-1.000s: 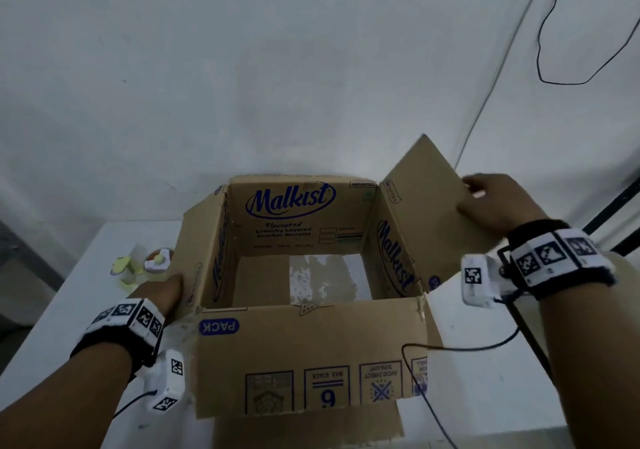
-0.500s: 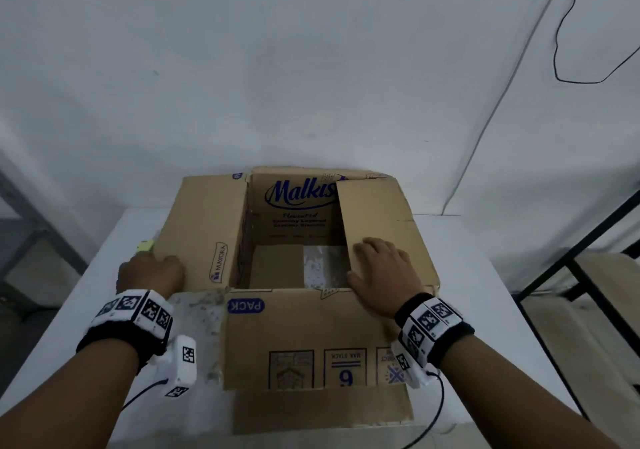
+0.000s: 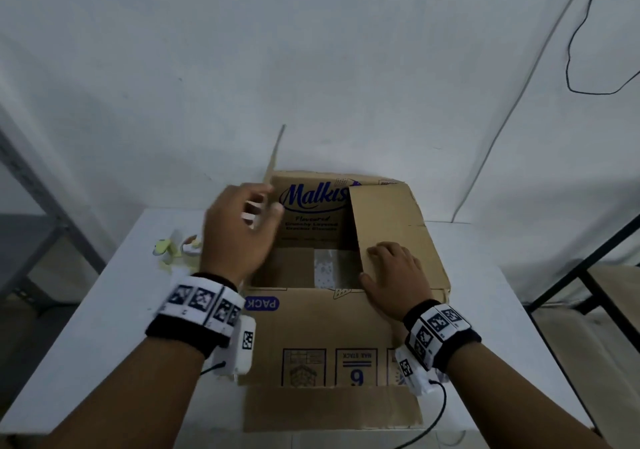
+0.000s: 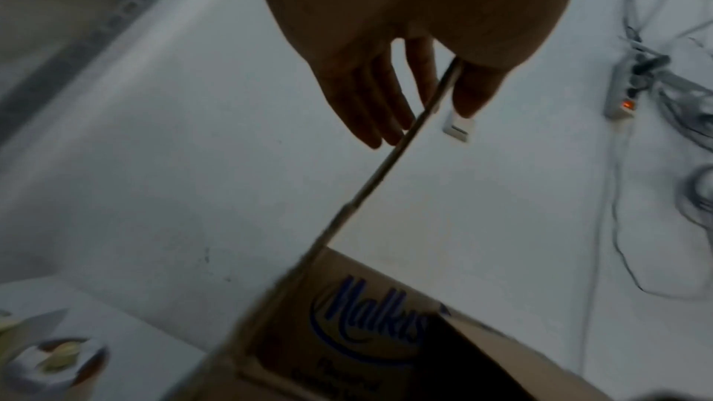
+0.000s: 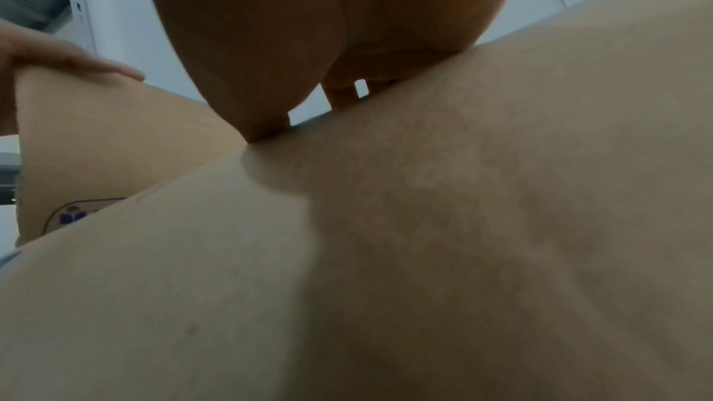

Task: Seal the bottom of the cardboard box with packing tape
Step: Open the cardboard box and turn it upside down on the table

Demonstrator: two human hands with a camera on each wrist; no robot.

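A brown "Malkist" cardboard box (image 3: 311,337) stands open-side up on the white table (image 3: 104,344). My left hand (image 3: 242,227) pinches its left flap (image 3: 274,161), thumb on one side and fingers on the other, and holds it upright. The left wrist view shows that flap (image 4: 370,185) edge-on between thumb and fingers. My right hand (image 3: 394,272) lies flat on the right flap (image 3: 391,213), which is folded inward over the opening. The near flap hangs down the front. An old strip of clear tape (image 3: 327,268) shows on the box floor.
Small yellow-green and round items (image 3: 180,247) lie on the table left of the box, too blurred to identify. The white wall stands close behind. A grey shelf frame (image 3: 34,206) is at the left and a black frame (image 3: 588,258) at the right. A power strip (image 4: 625,93) shows in the left wrist view.
The right flap came down a second ago and my right hand stays pressed on it. My left hand has lifted the left flap from folded out to upright.
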